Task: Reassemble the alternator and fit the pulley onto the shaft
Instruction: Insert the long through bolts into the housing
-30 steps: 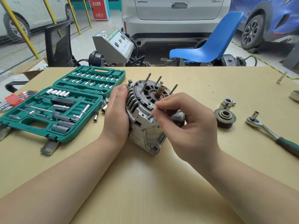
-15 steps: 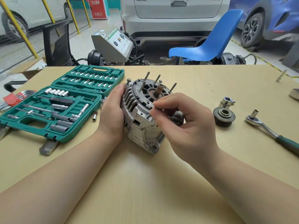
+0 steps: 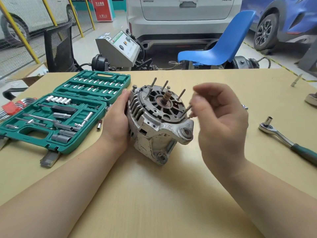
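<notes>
The silver alternator (image 3: pixel 154 127) stands tilted on the wooden table (image 3: pixel 154 194), its open end facing up with the threaded shaft (image 3: pixel 166 97) bare in the middle. Several long bolts stick up from its face. My left hand (image 3: pixel 116 122) cups the housing's left side. My right hand (image 3: pixel 221 127) is at the right side with curled fingers, and its fingertips pinch a slanted long bolt (image 3: pixel 185 111) at the housing's right rim. The hand is motion-blurred. It hides the pulley; only a bit of a metal part (image 3: pixel 245 107) shows past its knuckles.
An open green socket set (image 3: pixel 56 114) lies at the left, with red-held hex keys (image 3: pixel 10 107) beyond it and a loose socket (image 3: pixel 99 126) beside it. A ratchet (image 3: pixel 277 134) lies at the right. A loose bolt (image 3: pixel 296 80) and a metal piece (image 3: pixel 311 99) sit far right.
The alternator has been turned so its mounting ear faces me. My right hand has moved from the front of the face to the right rim, now covering the pulley.
</notes>
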